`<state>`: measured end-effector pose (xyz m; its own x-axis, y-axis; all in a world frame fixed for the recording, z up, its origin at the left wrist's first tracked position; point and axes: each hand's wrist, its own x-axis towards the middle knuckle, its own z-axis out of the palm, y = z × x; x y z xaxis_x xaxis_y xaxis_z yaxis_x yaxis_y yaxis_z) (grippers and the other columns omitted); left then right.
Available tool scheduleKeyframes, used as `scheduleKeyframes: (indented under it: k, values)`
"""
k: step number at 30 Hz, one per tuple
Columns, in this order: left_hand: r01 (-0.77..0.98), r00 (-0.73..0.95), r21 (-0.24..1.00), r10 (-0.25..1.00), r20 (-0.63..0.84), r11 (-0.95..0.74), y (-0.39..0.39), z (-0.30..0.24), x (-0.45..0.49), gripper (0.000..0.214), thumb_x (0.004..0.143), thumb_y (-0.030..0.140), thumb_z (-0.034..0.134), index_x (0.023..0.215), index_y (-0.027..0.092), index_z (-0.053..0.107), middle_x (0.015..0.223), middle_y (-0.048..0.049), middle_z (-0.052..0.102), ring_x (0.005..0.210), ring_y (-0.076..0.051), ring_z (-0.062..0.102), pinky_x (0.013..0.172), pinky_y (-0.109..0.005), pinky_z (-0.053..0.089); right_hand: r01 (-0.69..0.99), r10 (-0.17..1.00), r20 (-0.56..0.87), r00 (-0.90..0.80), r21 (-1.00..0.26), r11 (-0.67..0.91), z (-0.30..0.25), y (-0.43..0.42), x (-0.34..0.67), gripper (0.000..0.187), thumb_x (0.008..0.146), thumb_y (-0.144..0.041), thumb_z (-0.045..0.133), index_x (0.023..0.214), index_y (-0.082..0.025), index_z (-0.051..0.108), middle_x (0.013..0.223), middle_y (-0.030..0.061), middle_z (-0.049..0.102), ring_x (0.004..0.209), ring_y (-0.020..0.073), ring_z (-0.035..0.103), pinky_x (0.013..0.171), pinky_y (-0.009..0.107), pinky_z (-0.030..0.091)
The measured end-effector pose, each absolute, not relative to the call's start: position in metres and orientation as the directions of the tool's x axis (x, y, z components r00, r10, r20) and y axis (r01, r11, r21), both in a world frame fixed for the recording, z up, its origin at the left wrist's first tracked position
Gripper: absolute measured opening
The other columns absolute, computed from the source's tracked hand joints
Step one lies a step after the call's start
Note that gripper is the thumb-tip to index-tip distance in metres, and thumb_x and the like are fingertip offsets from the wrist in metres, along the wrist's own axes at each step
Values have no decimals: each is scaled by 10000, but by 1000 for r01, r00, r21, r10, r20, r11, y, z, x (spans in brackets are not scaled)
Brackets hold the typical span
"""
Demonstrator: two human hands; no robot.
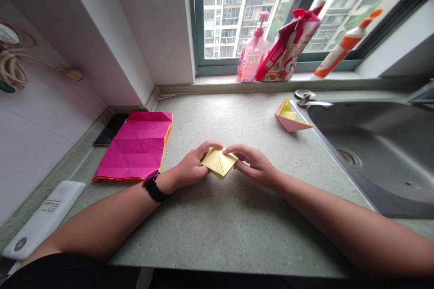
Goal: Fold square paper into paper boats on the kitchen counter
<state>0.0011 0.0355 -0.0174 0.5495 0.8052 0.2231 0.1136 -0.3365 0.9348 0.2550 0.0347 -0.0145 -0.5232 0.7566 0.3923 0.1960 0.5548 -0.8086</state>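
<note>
A small yellow piece of folded paper [220, 161], diamond-shaped with a crease down its middle, is held just above the counter between both hands. My left hand [195, 163] pinches its left corner, thumb below and fingers along the upper edge. On the other side, my right hand [254, 162] grips the right corner, with its index finger resting on the top face near the tip. The far sides of the fingers are partly hidden by the paper. A black watch sits on my left wrist.
Creased magenta paper sheets [139, 144] lie at left, partly over a dark flat object [110, 130]. A white power bank [44, 219] is nearer. A pink-and-yellow paper boat [293, 119] stands by the steel sink [379, 153]. Bottles and a red bag [288, 47] line the windowsill.
</note>
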Motion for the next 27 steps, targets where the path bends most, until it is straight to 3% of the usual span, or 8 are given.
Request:
scheduleKeyframes:
  k: [4,8,11,14,18,21,27]
  values:
    - [-51,622,976,758,197,-211,36,-17,-2,583,877,178,767,1418,258,566,1308,-86,672,1096,-231,677,951,-361,541,94,810,328,-487,-902,421,-10,38,256,174,1026,-246,608,1151,-264,728,1028,45,760,858,185,706,727,317,584]
    - [-128,661,982,725,191,-141,34,-15,0,725,861,382,929,1486,304,570,1493,-118,581,1261,-283,644,1046,-408,542,97,851,307,-426,-920,380,-8,41,258,150,1029,-249,626,1110,-268,751,992,33,765,847,184,707,727,318,587]
    - [-127,611,984,772,176,-124,33,-14,3,535,977,509,808,1422,263,642,1378,-113,655,1170,-250,674,975,-371,565,121,833,348,-429,-892,435,-10,40,259,156,1020,-225,630,1111,-258,752,1008,39,766,883,188,717,758,326,591]
    - [-112,517,989,844,145,-101,33,-16,5,427,1021,495,754,1333,211,690,1171,-97,730,973,-197,706,828,-303,576,144,796,385,-467,-855,498,-13,38,258,189,1014,-197,612,1137,-254,744,1031,51,762,928,199,726,794,339,604]
    - [-134,408,988,904,129,-81,34,-18,6,719,980,404,812,1607,244,497,1037,-62,772,887,-180,737,768,-267,575,126,777,378,-504,-857,500,-15,34,258,307,1023,-247,608,1320,-278,678,1181,78,754,1013,226,735,867,383,629]
    - [-99,352,991,928,124,-94,35,-17,5,804,968,347,815,1665,227,432,1006,-54,789,913,-183,760,796,-262,579,106,786,356,-506,-878,466,-16,33,258,450,1018,-334,659,1457,-290,570,1226,92,745,1050,241,739,918,416,632]
    - [-24,358,988,921,150,-152,37,-15,5,587,995,360,771,1525,177,598,1006,-74,803,906,-187,771,793,-277,602,272,853,225,-471,-883,383,-17,36,256,410,1007,-303,673,1397,-257,555,888,0,720,796,181,704,779,357,587]
